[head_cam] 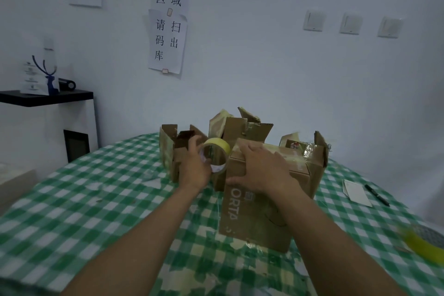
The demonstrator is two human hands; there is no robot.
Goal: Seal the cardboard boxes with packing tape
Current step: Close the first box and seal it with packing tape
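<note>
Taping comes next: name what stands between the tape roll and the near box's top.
Nothing separates the yellow packing-tape roll from the brown cardboard box; the right hand lies spread over that box's top front edge.

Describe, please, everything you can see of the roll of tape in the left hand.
The roll of tape is a wide ring of pale yellow, glossy tape. It stands on edge above the table, its open middle facing the camera. The left hand grips its left side, and its right side lies by the upper corner of the cardboard box; whether they touch is unclear.
</note>
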